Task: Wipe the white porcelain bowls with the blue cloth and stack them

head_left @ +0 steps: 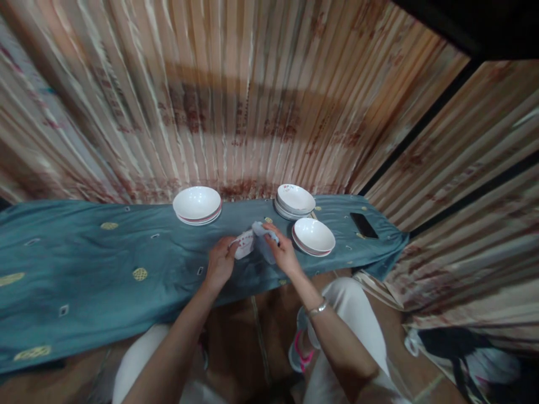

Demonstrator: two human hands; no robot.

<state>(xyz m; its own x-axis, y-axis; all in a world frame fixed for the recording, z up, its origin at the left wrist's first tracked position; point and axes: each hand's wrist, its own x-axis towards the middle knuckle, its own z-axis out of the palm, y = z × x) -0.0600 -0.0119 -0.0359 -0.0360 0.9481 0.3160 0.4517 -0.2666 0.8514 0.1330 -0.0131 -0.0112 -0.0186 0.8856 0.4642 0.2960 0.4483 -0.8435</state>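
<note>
My left hand (221,262) grips a small white dish with red marks (244,245) by its left side, above the front part of the covered table. Its exact shape is hard to make out, as a pale blue-grey cloth (265,249) covers its right side. Bunched in the fingers of my right hand (281,249), that cloth presses against the dish and hangs down a little. Just right of my right hand stands a stack of white bowls with a reddish rim (314,235). Behind it is a second stack of white bowls (295,199), the top one bearing a floral print.
Another stack of white bowls (197,203) stands at the back left. A black phone (364,225) lies near the right end of the teal cloth-covered table (96,252). Pleated curtains (236,112) hang close behind the table. My knees are below its front edge.
</note>
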